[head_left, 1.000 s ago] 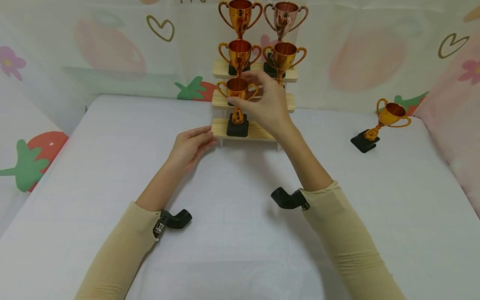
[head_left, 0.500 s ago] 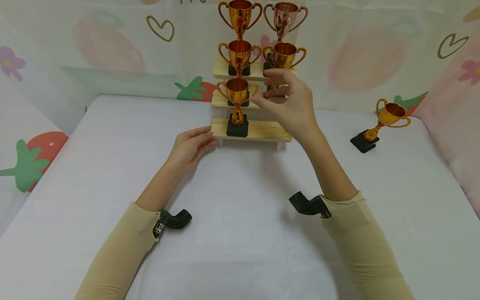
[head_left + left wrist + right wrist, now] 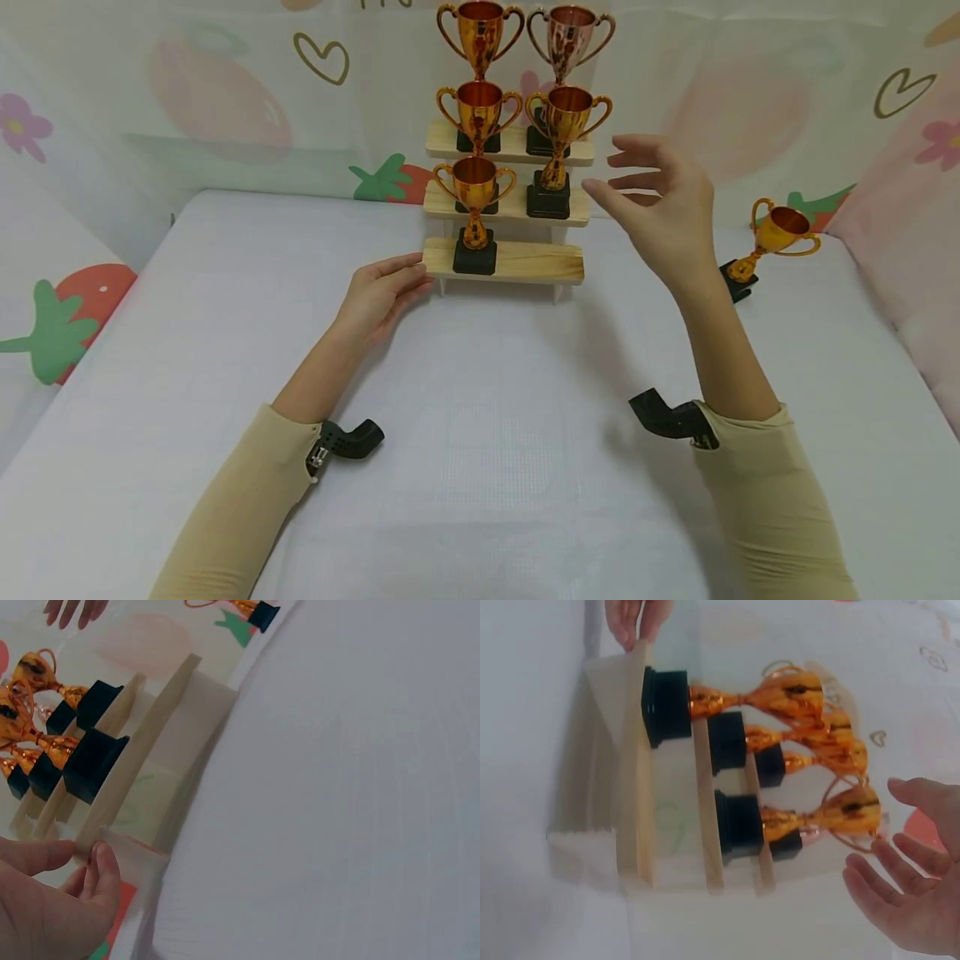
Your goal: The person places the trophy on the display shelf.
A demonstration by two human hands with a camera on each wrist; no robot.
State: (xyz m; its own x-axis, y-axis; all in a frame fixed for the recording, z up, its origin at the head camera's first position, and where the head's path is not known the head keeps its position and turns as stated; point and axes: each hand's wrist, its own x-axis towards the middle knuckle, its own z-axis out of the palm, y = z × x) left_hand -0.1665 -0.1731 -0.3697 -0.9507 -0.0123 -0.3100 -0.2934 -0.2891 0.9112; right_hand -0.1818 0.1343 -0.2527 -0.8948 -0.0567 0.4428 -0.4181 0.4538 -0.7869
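A three-tier wooden display stand (image 3: 536, 260) holds several trophy cups. My left hand (image 3: 384, 296) pinches the left end of its lowest board, thumb on one side and fingers on the other in the left wrist view. On that board, at the left, stands a gold trophy cup (image 3: 476, 192) with a black base. The middle tier bears two more gold cups, the right one (image 3: 566, 117) fully visible. A gold cup (image 3: 480, 37) and a pinkish cup (image 3: 570, 42) stand on top. My right hand (image 3: 667, 208) is in the air right of the stand, fingers spread, holding nothing.
Another gold trophy cup (image 3: 783, 229) stands on the white table (image 3: 480, 433) at the far right, its base partly behind my right wrist. A printed cloth backdrop (image 3: 300, 125) rises right behind the stand.
My right hand has let go of the gold cup on the lowest board and moved right, away from the stand. The left hand has stayed in place.
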